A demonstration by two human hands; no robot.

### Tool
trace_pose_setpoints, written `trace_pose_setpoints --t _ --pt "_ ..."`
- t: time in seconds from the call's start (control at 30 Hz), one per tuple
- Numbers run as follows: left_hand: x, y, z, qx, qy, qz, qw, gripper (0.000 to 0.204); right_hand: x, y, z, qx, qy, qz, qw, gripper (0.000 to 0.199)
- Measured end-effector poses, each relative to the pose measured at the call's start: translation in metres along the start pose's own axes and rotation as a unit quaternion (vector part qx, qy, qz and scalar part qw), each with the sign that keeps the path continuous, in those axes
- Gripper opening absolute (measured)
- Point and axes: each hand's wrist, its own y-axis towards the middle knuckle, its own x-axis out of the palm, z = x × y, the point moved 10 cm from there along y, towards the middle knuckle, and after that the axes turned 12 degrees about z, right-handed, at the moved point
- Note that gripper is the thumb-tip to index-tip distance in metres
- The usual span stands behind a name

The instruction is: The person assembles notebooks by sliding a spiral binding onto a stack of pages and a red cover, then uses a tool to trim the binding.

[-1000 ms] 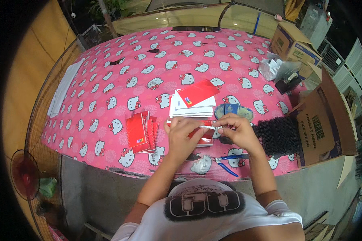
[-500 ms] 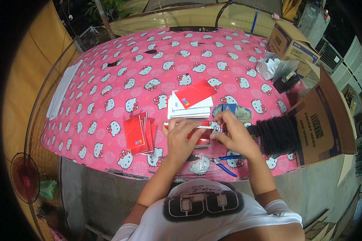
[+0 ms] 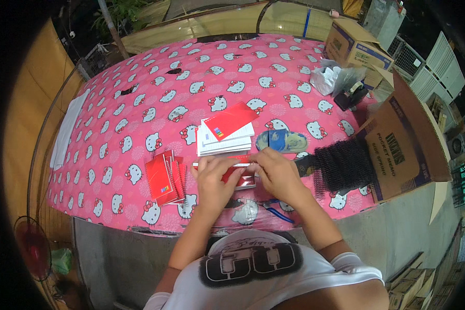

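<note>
Close to the table's front, my left hand [image 3: 215, 181] is closed round a small red memo pad [image 3: 232, 165], tilted so that its white page edge shows. My right hand [image 3: 278, 174] pinches the right end of the same pad; whether a wire coil is between those fingers cannot be made out. Just beneath them lies another red-covered pad [image 3: 247, 182], partly hidden. Beyond my hands sits a stack of loose white sheets [image 3: 225, 144] topped by a red cover [image 3: 230, 121]. Several red spiral notebooks [image 3: 161, 178] are piled to the left.
Black spiral coils [image 3: 344, 166] spill toward an opened cardboard box [image 3: 398, 150] at right. A blue-and-yellow slipper [image 3: 281, 140] and blue-handled pliers [image 3: 280, 212] lie near my right hand. Farther back are a tape dispenser [image 3: 351, 97], plastic bags [image 3: 325, 80] and another box [image 3: 354, 46].
The whole view has shifted, so the table's things appear farther left. My right fingers have drawn in closer to the pad's end, toward my left hand.
</note>
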Motion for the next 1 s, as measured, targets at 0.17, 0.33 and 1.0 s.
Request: trace_pose_setpoints --t 0.17,0.33,1.0 --pt "0.001 0.001 0.003 0.0 0.0 -0.023 1.0 0.024 0.005 0.002 -0.004 -0.039 -0.059 -0.057 0.996 0.02" --pt "-0.002 -0.006 -0.006 0.001 -0.015 -0.016 1.0 0.022 -0.017 0.03 0.122 0.115 -0.01 -0.032 0.993 0.029" --pt "0.017 0.015 0.009 0.0 -0.082 -0.04 0.996 0.037 -0.011 -0.004 0.109 0.244 0.411 -0.096 0.873 0.039"
